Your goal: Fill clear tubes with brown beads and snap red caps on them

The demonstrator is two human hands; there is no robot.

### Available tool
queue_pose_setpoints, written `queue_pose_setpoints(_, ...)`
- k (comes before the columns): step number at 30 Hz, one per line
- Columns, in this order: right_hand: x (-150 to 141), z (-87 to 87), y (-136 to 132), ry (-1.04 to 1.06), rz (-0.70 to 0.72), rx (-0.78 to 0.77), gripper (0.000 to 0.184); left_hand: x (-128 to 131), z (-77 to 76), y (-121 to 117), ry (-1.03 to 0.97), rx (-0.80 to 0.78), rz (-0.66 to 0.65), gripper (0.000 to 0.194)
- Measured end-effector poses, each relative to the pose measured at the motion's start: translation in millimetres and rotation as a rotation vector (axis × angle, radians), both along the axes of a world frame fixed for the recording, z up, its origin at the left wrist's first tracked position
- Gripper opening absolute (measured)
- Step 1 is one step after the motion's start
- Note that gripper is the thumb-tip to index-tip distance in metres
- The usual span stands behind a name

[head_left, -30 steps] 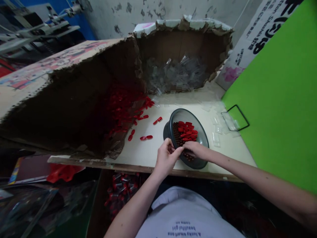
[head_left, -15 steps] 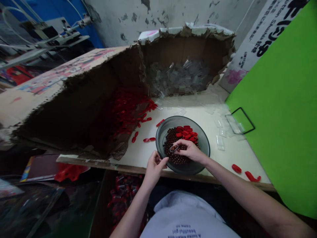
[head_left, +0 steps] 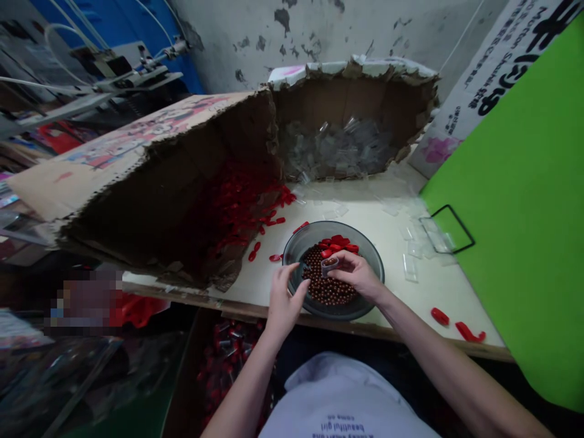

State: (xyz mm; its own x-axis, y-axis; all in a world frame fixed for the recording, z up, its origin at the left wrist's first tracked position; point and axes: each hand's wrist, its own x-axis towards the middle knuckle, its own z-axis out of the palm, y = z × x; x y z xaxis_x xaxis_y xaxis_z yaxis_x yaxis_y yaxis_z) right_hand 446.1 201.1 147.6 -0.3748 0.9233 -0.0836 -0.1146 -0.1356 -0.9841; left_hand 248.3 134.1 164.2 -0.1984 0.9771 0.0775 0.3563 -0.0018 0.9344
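Note:
My right hand (head_left: 358, 277) pinches a short clear plastic tube (head_left: 329, 266) over the grey bowl (head_left: 374, 292). A few brown beads show inside the tube. At the bowl's left rim my left hand (head_left: 285, 295) is open, thumb and fingers apart with nothing seen between them. Many round brown beads (head_left: 335, 293) cover the bowl's bottom. Red plastic caps (head_left: 336, 242) lie heaped on the beads at the far side, partly behind my right hand.
A torn cardboard box (head_left: 114, 225) at left holds red pieces (head_left: 241, 194). Another box (head_left: 365, 91) behind holds clear tubes (head_left: 347, 143). A green panel (head_left: 515, 243) borders the right. Below the table edge, a bin holds red-and-clear pieces (head_left: 223, 365).
My left hand has opened, its fingers spreading at the bowl's rim. The right hand has shifted slightly, and the tube's opening now faces more upward. The whole view has moved a little.

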Motion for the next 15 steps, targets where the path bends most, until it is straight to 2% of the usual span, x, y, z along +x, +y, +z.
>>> queue_pose_setpoints(2, -5, 2.9, -2, -0.008, 0.016, 0.025, 0.032, 12, 5.4, 8, -0.180, -0.023, -0.157, 0.038)
queue_pose_setpoints(4, -9, 5.2, -4, -0.025, 0.015, 0.071, 0.029, 22, 4.7, 16, -0.361, -0.048, -0.236, 0.035)
queue_pose_setpoints(8, -5, 13.1, -8, -0.113, 0.051, 0.146, 0.037, 32, -3.5, 24, -0.619, -0.172, -0.193, 0.030)
queue_pose_setpoints(11, 4, 24.9, -7, -0.290, 0.111, 0.256, 0.046, 29, -5.5, 26, -0.668, -0.259, -0.219, 0.033)
queue_pose_setpoints(15, 14, 41.9, 3, -0.498, 0.191, 0.535, 0.032, 21, 0.8, 28, -0.617, -0.333, -0.355, 0.033)
